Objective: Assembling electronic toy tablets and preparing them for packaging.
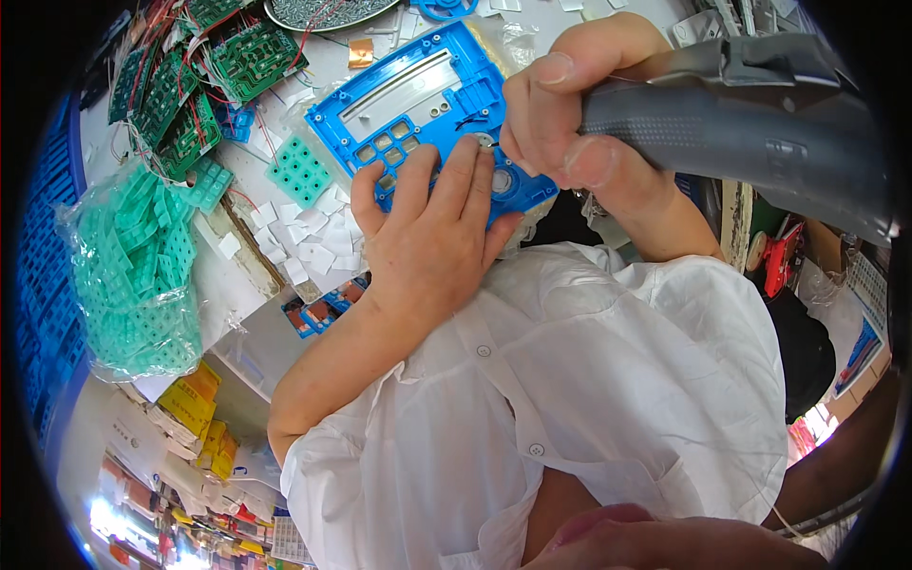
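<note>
A blue plastic housing (451,79) lies at a slant on the worktable, with a long window, square button openings and screw posts. My left hand (425,220) rests over its near side, fingers spread and pressing down on it. By the fingertips of that hand a small pale round part shows, with a thin dark tip beside it. My right hand (608,142) is closed around a dark grey tool with a textured grip, which looks like an electric screwdriver (703,119). The tool comes in from the right, and my fingers hide most of its front end.
Green circuit boards (252,62) with wires pile up at the upper left. Left of the housing lie a teal rubber keypad (299,171) and scattered white squares (313,242). A clear bag of keypads (142,275) hangs over the table edge. A screw tray (328,11) stands at the back.
</note>
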Demonstrator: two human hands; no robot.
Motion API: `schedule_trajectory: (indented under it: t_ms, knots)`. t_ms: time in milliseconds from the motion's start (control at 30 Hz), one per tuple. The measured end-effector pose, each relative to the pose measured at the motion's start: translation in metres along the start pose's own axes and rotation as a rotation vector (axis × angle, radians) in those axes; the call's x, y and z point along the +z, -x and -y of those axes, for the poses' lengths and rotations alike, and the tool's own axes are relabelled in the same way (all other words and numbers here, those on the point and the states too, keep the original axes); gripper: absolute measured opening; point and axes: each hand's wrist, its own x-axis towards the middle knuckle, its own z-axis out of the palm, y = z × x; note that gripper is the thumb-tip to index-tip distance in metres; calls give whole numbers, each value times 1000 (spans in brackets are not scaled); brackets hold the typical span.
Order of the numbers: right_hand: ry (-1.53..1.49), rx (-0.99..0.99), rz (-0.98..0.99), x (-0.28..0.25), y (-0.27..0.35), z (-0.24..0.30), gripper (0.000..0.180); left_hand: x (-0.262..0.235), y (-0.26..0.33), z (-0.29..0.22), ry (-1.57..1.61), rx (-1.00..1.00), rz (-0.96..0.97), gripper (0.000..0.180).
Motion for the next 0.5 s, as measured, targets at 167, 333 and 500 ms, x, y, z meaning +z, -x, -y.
schedule_trajectory:
  t_ms: [167,333,500]
  knots:
    - [50,-7,-28,3,5,-6,44,-2,-1,1,12,6,15,55]
    - [48,-24,-1,6,5,-10,42,-2,-1,4,47,18,-1,55]
    - [247,-31,93,5,3,-11,36,-5,-4,8,133,22,-1,52]
